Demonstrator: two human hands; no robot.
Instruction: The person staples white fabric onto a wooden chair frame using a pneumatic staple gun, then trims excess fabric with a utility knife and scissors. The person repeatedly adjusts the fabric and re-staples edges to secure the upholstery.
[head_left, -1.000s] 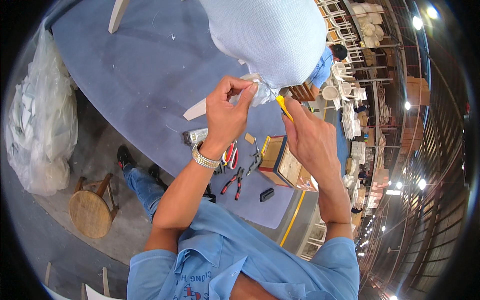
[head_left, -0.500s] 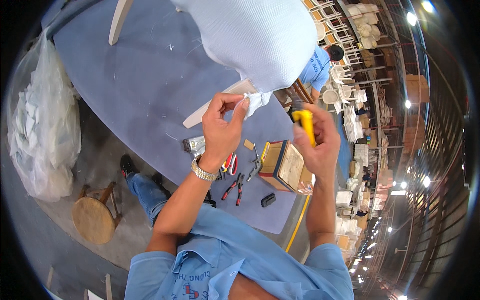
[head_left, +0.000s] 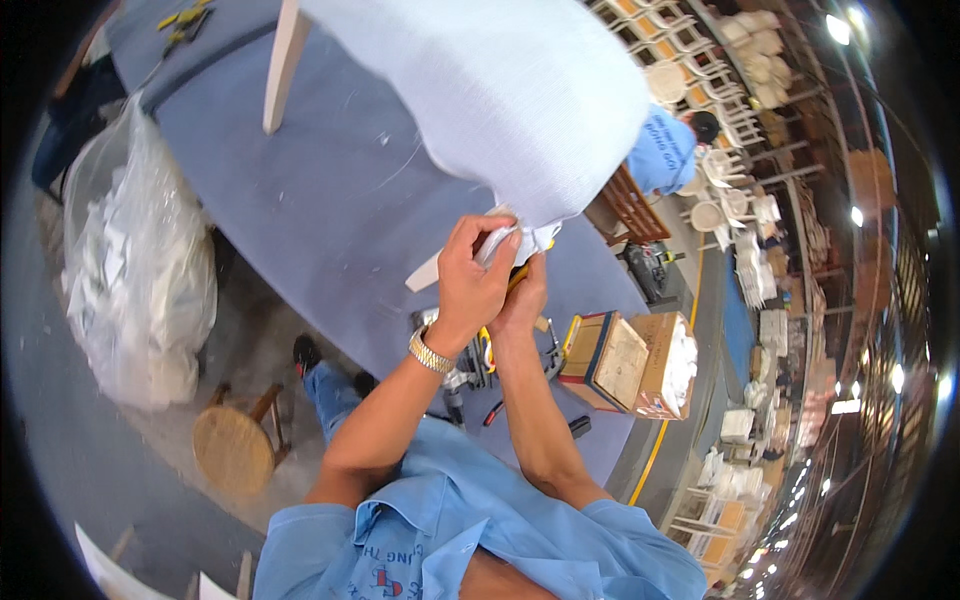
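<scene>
A chair covered in pale blue fabric [head_left: 520,100] lies on the blue-topped table, with one white leg [head_left: 284,75] and another white leg [head_left: 425,273] showing. At the cover's near corner, my left hand [head_left: 472,280] pinches a loose flap of the fabric [head_left: 538,236]. My right hand [head_left: 524,300] is closed round a yellow utility knife [head_left: 517,275] just beside the left fingers. The knife's front end is mostly hidden behind the flap and fingers.
Beyond my wrists lie pliers [head_left: 493,413], a black block [head_left: 580,427] and other hand tools. A wooden box [head_left: 615,365] stands beside a cardboard carton [head_left: 668,362]. A plastic bag of scraps [head_left: 140,290] and stool [head_left: 233,447] are at left; a co-worker [head_left: 664,150] is at far right.
My right hand has swung left with the yellow knife, from apart at the right to the fabric flap beside my left hand. The left hand keeps its pinch; the whole view has shifted.
</scene>
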